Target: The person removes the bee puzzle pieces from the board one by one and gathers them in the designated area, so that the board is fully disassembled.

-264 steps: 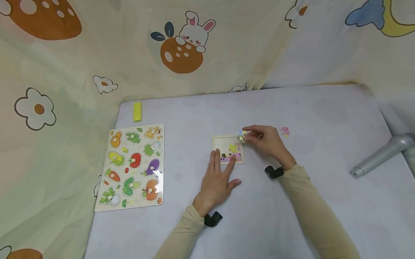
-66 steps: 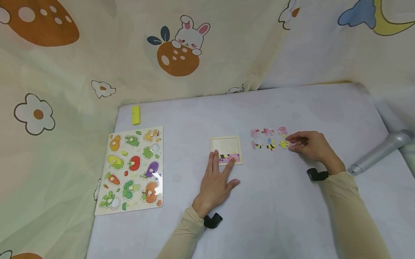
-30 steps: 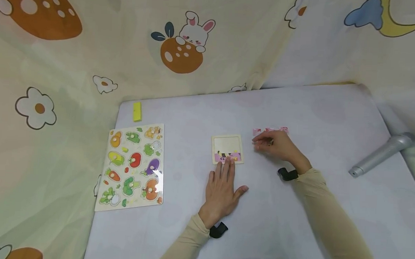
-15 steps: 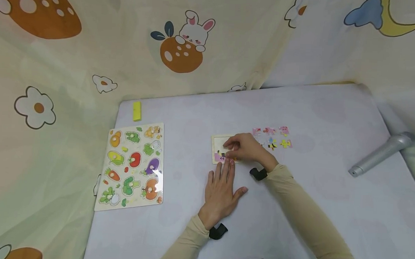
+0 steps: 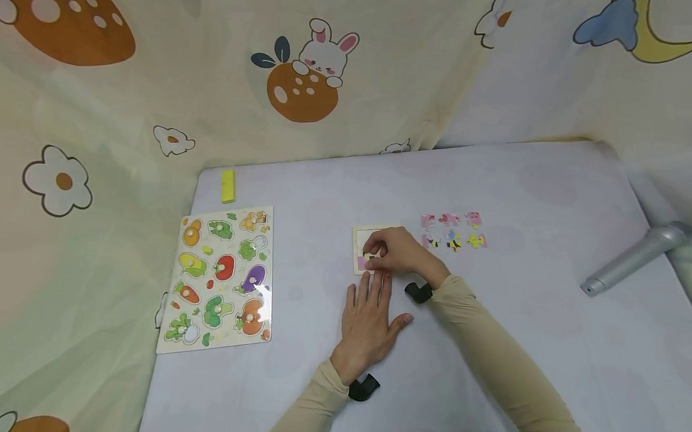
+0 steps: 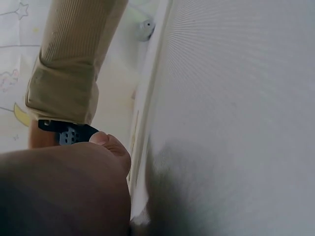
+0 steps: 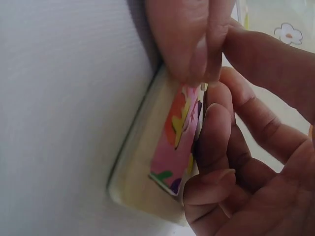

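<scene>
Six loose puzzle pieces (image 5: pixel 453 240) lie beside the frame (image 5: pixel 355 247), apparently for quick pickup, while your left hand (image 5: pixel 369 320), outstretched, seemingly braces its near edge and your curled right hand (image 5: pixel 399 250) covers the fitted row (image 7: pixel 172 155), pinch unclear.

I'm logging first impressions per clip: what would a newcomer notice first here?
Probably the colourful vegetable puzzle board, flat at the table's left in the head view. Next, the right hand over the small jigsaw tray, six loose jigsaw pieces nearby. Behind hangs bunny-printed cloth.
</scene>
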Motion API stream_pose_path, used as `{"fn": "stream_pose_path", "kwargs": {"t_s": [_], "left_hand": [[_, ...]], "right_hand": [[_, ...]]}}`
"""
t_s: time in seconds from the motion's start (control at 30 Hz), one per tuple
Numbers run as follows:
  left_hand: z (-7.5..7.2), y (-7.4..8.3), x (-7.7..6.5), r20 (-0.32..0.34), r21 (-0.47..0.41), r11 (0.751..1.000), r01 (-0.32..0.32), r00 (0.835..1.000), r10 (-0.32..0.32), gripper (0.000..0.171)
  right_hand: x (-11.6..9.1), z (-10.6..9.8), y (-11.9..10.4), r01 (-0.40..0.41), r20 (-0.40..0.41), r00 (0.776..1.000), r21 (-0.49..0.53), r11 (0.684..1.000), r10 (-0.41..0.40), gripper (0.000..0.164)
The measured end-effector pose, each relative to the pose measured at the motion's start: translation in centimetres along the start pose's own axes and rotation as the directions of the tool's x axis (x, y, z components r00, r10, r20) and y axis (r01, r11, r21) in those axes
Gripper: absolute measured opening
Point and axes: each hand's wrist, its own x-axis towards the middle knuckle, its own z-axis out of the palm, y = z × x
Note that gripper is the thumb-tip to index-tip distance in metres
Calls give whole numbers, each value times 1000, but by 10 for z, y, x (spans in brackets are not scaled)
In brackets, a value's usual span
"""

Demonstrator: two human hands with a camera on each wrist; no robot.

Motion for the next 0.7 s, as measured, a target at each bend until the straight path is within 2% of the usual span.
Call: {"fn": "stream_pose_path", "kwargs": {"t_s": [0.2,0.7], "left_hand": [[-2,0,-1,-18,-11,1000,-6,1000,6,89],[-1,0,0,10,2,1000,-6,1000,6,90]], "right_hand": [[2,3,-1,-21,-2,1000,20,1000,21,26],[2,3,-1,45,38,998,13,999,-46,30]]}}
